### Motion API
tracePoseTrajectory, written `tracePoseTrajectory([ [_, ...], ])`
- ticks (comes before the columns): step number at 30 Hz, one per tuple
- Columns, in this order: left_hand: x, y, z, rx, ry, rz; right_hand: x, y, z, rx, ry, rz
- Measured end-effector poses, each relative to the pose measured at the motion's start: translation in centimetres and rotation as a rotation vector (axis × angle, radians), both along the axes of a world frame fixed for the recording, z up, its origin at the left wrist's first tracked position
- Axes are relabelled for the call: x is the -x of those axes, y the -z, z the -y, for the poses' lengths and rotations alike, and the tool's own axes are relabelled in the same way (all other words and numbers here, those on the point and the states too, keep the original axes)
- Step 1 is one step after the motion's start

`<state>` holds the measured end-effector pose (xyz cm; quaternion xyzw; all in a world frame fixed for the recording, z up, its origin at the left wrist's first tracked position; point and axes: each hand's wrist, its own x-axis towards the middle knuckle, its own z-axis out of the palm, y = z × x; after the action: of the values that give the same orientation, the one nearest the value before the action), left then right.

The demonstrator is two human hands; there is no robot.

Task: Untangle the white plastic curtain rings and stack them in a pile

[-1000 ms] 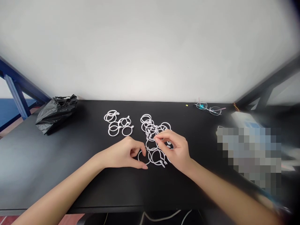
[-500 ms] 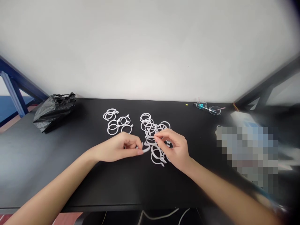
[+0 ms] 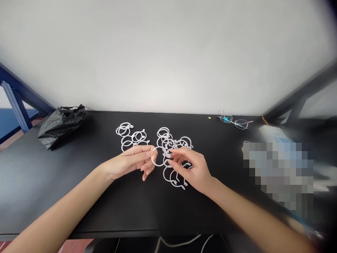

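My left hand (image 3: 131, 162) is closed, pinching the left side of a white plastic curtain ring (image 3: 158, 165) between thumb and fingers. The ring is held up over the table, its open end facing my right hand (image 3: 191, 167). That hand has its thumb and index finger apart beside the ring's right end; the thumb tip seems to touch it. Behind and below my right hand lies a loose pile of similar white rings (image 3: 163, 132), several with gaps showing, partly hidden by the fingers. A second group of white rings (image 3: 123, 130) lies beyond my left hand, partly covered by it.
On the black table (image 3: 118, 207), a crumpled black plastic bag (image 3: 61, 123) lies at the left. Eyeglasses (image 3: 233, 121) rest at the back right, near a small yellow-green bit (image 3: 209, 117). A blurred, pixelated package (image 3: 276, 137) occupies the right side. A pale wall rises behind.
My left hand has turned and risen slightly, bringing the ring up into fuller view. My right hand has shifted slightly left towards the ring's end. Rings in the near pile have shifted slightly.
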<state>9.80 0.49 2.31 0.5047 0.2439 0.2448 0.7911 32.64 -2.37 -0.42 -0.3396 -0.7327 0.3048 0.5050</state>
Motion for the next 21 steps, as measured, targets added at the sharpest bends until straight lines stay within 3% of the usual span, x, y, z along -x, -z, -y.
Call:
tracePoseTrajectory([
  [6,0.1,0.3,0.0,-0.095,-0.031,-0.046,0.1,-0.3,0.1,-0.042,0.028,0.011],
  [15,-0.8,0.3,0.8,-0.73,-0.182,-0.409,0.1,-0.2,0.1,-0.08,0.019,0.031],
  [21,-0.9,0.7,1.0,-0.862,-0.198,-0.532,0.0,-0.1,0.0,-0.039,-0.006,-0.032],
])
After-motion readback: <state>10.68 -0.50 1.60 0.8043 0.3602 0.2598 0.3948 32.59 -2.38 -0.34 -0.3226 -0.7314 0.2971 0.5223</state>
